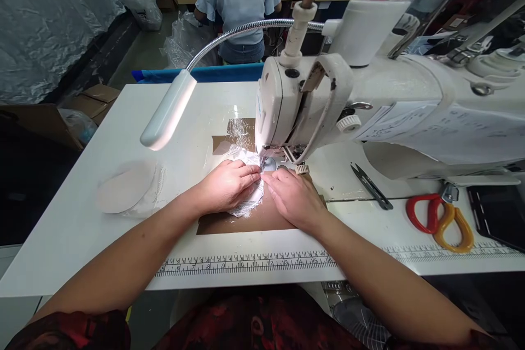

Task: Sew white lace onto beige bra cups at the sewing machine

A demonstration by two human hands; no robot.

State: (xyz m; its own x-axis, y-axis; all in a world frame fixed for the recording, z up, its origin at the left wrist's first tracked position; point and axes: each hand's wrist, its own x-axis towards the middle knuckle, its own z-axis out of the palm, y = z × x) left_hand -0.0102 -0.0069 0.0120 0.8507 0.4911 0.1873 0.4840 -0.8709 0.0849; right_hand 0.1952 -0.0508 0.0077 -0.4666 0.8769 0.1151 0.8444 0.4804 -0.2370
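A white lace fabric piece [250, 209] with a rounded edge lies under the needle area of a white sewing machine [303, 104]. My left hand [229, 183] rests over it, fingers pressed together on the lace and pointing at the needle. From the other side, my right hand [293, 197] is closed, its fingertips on the lace edge close to the presser foot. The exact grip of those fingertips is partly hidden. Brown tape [229, 224] covers the table beneath both hands. To the left lies a stack of pale oval pieces with lace [127, 188].
A lamp [170, 109] on a bendy neck hangs over the white table [197, 279]. At right are thread snips [371, 186], red-and-orange-handled scissors [455, 227] and a dark flat device [498, 216]. A measuring tape [246, 263] runs along the front edge. A person [241, 5] sits ahead.
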